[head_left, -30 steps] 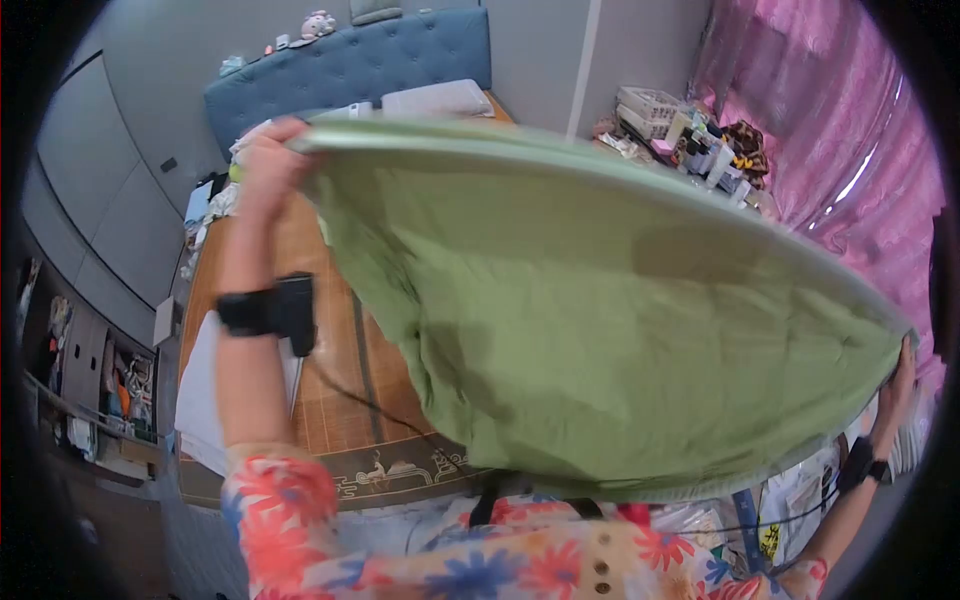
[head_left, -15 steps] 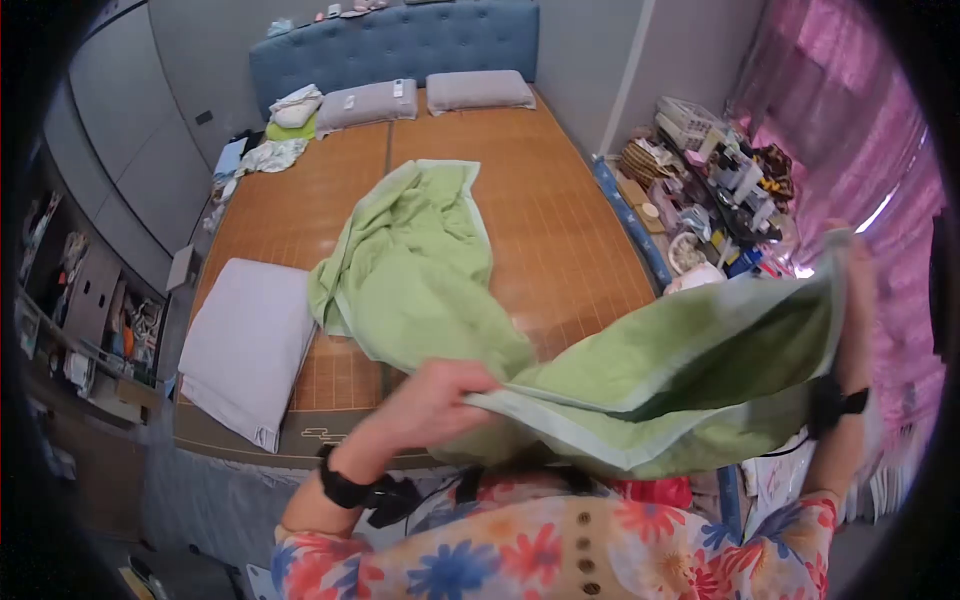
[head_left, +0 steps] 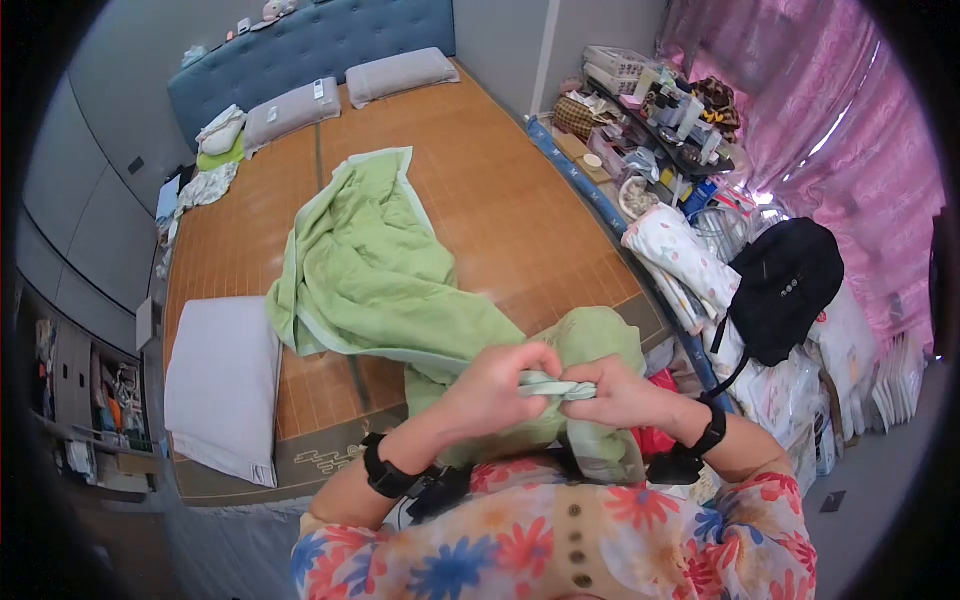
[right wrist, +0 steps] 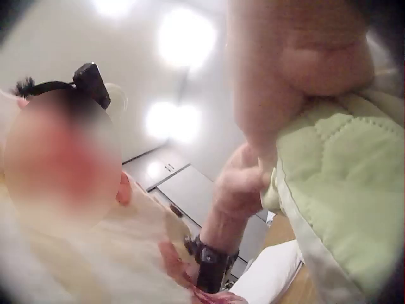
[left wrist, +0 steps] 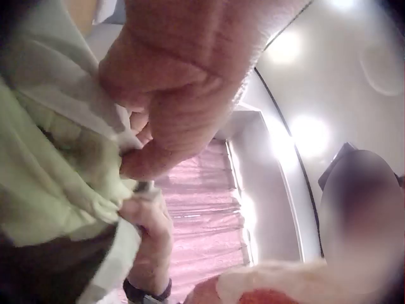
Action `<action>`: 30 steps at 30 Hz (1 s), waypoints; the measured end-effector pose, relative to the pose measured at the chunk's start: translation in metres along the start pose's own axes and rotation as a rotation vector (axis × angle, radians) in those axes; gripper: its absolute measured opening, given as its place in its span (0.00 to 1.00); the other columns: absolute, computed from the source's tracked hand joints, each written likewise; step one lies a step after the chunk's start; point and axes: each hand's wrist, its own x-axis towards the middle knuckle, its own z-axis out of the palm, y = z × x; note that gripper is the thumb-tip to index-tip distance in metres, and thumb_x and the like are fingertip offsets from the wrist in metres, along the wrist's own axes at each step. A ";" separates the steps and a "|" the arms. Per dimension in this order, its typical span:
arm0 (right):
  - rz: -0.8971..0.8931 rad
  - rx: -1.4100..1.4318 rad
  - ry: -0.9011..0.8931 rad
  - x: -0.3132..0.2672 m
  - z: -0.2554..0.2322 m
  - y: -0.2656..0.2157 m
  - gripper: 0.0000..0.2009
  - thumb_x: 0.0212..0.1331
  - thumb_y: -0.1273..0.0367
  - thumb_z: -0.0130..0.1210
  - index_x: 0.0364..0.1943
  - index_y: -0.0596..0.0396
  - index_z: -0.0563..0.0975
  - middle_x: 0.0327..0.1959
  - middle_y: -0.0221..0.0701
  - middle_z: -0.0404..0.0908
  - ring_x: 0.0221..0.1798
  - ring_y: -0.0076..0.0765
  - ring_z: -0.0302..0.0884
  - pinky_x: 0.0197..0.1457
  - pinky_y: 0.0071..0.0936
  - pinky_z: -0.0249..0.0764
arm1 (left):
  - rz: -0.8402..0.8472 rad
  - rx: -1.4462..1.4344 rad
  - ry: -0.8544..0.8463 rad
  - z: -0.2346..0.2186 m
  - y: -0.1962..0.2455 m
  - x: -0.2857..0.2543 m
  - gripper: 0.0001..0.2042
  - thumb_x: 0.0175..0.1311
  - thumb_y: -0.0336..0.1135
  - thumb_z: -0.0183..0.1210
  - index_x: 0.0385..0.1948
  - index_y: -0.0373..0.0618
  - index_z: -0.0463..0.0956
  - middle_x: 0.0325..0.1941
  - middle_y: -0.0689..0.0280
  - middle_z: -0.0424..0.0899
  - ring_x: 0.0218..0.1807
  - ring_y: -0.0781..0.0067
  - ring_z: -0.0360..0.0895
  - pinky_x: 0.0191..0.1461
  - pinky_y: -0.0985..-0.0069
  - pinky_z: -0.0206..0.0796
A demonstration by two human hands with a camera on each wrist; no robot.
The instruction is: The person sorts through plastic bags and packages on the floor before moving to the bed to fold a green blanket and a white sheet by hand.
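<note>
Over at the bed's [head_left: 520,230] front edge, toward its right corner, both hands are on the light green quilt [head_left: 370,265]. The left hand [head_left: 492,388] has its fingers curled round the pale border [head_left: 553,387], and the right hand [head_left: 625,395] is pinching that same border just beside it, so yeah, both are gripping. The bit between them looks kinda bunched up.

The rest of the quilt runs in loose folds from the middle of the bed down to the front edge, with some of it hanging in front of the person. A folded whitish pad [head_left: 225,385] sits at the front left corner, right next to the quilt. Up by the blue headboard [head_left: 320,60] there's a left pillow [head_left: 290,115] with a white remote [head_left: 318,89] on it, plus a right pillow [head_left: 400,76]. Off past the right edge, a black backpack [head_left: 790,290] is on a pile of stuff near the pink curtain [head_left: 870,200].
</note>
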 end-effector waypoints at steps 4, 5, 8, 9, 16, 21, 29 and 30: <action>0.095 0.134 -0.044 -0.009 -0.020 -0.018 0.08 0.44 0.70 0.56 0.28 0.59 0.77 0.19 0.25 0.74 0.24 0.14 0.65 0.28 0.17 0.64 | -0.005 0.029 -0.003 -0.020 -0.028 -0.013 0.13 0.39 0.24 0.55 0.32 0.41 0.71 0.26 0.67 0.74 0.29 0.80 0.70 0.34 0.80 0.64; 0.094 0.134 -0.040 -0.011 -0.023 -0.022 0.08 0.44 0.70 0.56 0.28 0.59 0.77 0.19 0.25 0.74 0.24 0.14 0.65 0.28 0.17 0.64 | -0.039 0.105 0.019 -0.022 -0.035 -0.015 0.13 0.38 0.25 0.56 0.31 0.41 0.71 0.27 0.63 0.74 0.30 0.71 0.71 0.34 0.76 0.64; 0.152 0.191 -0.057 -0.012 -0.028 -0.030 0.06 0.44 0.72 0.56 0.28 0.59 0.76 0.19 0.23 0.73 0.26 0.14 0.66 0.29 0.16 0.64 | -0.055 0.306 0.081 -0.023 -0.071 -0.020 0.13 0.37 0.26 0.57 0.30 0.42 0.71 0.29 0.59 0.73 0.33 0.59 0.72 0.36 0.71 0.64; 0.139 0.181 -0.055 -0.012 -0.028 -0.030 0.06 0.45 0.71 0.56 0.27 0.59 0.76 0.19 0.23 0.73 0.26 0.13 0.66 0.29 0.16 0.64 | -0.038 0.434 0.118 -0.021 -0.086 -0.021 0.14 0.36 0.27 0.57 0.31 0.42 0.71 0.31 0.58 0.73 0.35 0.57 0.71 0.38 0.69 0.65; 0.109 0.179 -0.056 -0.007 -0.025 -0.043 0.07 0.46 0.70 0.59 0.26 0.59 0.76 0.18 0.24 0.72 0.25 0.13 0.65 0.27 0.17 0.63 | 0.059 0.363 0.300 0.010 -0.134 -0.013 0.13 0.36 0.30 0.59 0.29 0.44 0.70 0.30 0.59 0.71 0.35 0.56 0.71 0.36 0.66 0.64; -0.154 -0.076 -0.009 -0.025 -0.051 -0.077 0.07 0.41 0.71 0.61 0.22 0.58 0.75 0.14 0.27 0.70 0.19 0.19 0.67 0.22 0.19 0.61 | 0.100 0.594 0.684 -0.016 -0.193 0.014 0.12 0.36 0.29 0.59 0.27 0.47 0.70 0.27 0.60 0.72 0.34 0.55 0.70 0.35 0.65 0.64; -0.279 -0.159 0.801 -0.149 -0.144 -0.074 0.24 0.37 0.55 0.60 0.34 0.60 0.70 0.32 0.33 0.71 0.38 0.31 0.69 0.39 0.25 0.63 | -0.465 0.645 0.817 -0.101 -0.266 -0.003 0.07 0.44 0.36 0.54 0.25 0.49 0.77 0.30 0.59 0.77 0.38 0.57 0.73 0.42 0.66 0.65; -0.274 -0.066 0.867 -0.152 -0.148 -0.086 0.24 0.41 0.56 0.57 0.37 0.60 0.69 0.35 0.34 0.70 0.41 0.32 0.68 0.44 0.26 0.64 | -0.501 0.383 0.930 -0.113 -0.288 -0.010 0.08 0.46 0.38 0.53 0.26 0.48 0.78 0.32 0.58 0.78 0.39 0.57 0.73 0.43 0.67 0.64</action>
